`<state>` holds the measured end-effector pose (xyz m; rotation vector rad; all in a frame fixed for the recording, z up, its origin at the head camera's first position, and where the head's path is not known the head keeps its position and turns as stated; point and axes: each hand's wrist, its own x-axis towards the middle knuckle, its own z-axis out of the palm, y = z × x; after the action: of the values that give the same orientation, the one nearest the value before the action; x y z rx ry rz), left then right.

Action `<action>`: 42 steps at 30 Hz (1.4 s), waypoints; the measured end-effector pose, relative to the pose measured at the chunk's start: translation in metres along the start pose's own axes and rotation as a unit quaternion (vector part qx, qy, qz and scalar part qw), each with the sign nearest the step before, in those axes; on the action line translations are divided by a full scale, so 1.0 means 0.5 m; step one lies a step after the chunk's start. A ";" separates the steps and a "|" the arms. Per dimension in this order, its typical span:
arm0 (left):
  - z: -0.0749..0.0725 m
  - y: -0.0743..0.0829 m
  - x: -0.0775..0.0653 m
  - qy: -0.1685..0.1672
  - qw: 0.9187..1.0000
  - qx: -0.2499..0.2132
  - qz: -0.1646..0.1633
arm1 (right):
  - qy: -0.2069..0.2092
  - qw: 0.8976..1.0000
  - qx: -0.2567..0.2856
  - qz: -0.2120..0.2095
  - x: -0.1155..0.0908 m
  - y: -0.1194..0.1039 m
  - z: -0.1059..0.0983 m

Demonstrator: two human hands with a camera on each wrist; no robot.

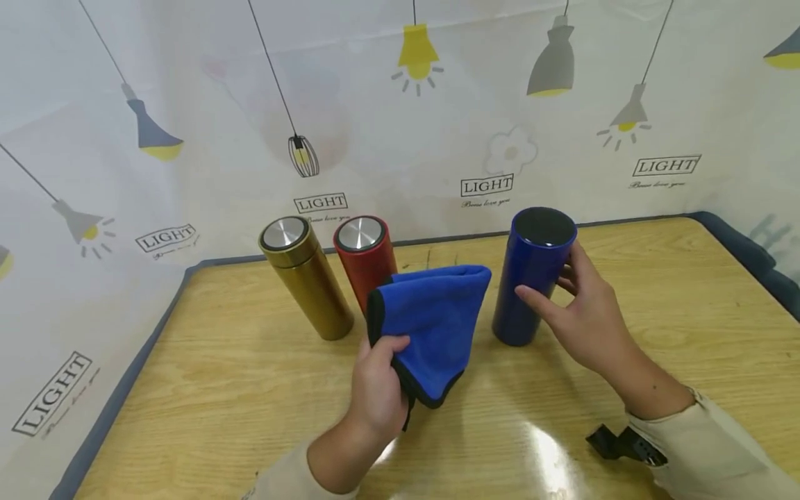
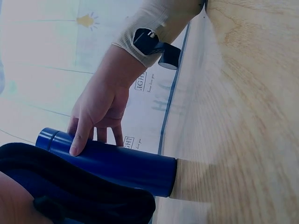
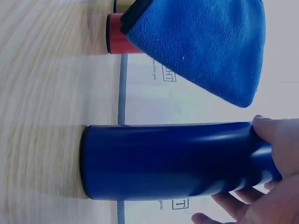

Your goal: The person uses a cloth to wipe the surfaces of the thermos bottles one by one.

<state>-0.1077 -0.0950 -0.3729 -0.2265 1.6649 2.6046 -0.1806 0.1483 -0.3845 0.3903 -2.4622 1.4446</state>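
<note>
Hands [image 1: 376, 389] [image 1: 590, 323] grip cloth [image 1: 437, 312] (left) and blue bottle [image 1: 531, 274] (right), whose black top [image 1: 544, 226] only the head view shows

Cloth [image 1: 434, 326] in left grip [image 1: 377, 389] — right grip [image 1: 587, 323] round blue bottle [image 1: 528, 285]

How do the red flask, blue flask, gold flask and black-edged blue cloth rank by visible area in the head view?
Largest to smallest:
Black-edged blue cloth
Blue flask
Gold flask
Red flask, partly hidden behind the cloth

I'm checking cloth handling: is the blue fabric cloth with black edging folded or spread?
Folded: the blue cloth, held in the left hand, shows overlapping layers along its top edge.
</note>
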 end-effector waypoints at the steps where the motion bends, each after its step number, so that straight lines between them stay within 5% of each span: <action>1: 0.000 -0.001 0.000 0.002 1.000 0.000 -0.002 | 0.000 1.000 0.000 0.003 0.000 0.002 0.000; 16: 0.001 0.000 -0.004 0.005 1.000 -0.013 0.002 | -0.002 1.000 0.009 -0.001 0.004 0.002 0.002; 25: -0.002 0.010 -0.009 -0.001 0.999 -0.033 -0.004 | 0.043 0.998 -0.004 -0.044 0.000 -0.007 0.000; 27: -0.007 0.022 -0.017 -0.005 0.999 -0.041 -0.007 | 0.107 0.989 -0.016 -0.103 -0.010 -0.021 -0.003; 31: -0.047 0.050 -0.048 0.000 1.000 -0.027 -0.014 | 0.226 0.942 -0.017 -0.247 -0.029 -0.076 0.011; 33: -0.071 0.060 -0.062 0.006 1.000 -0.009 -0.019 | 0.204 0.938 0.013 -0.279 -0.039 -0.105 0.023; 35: -0.097 0.066 -0.076 0.015 0.999 0.011 -0.031 | 0.143 0.950 0.033 -0.274 -0.045 -0.122 0.039; 39: -0.146 0.071 -0.098 0.035 0.997 0.036 -0.053 | 0.003 0.983 0.023 -0.184 -0.040 -0.125 0.079; 42: -0.174 0.075 -0.106 0.047 0.996 0.047 -0.058 | -0.077 0.991 0.024 -0.105 -0.014 -0.118 0.114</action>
<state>-0.0506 -0.1870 -0.3673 -0.4339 1.7418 2.4604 -0.1581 0.0715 -0.3661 0.7738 -2.4178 1.4348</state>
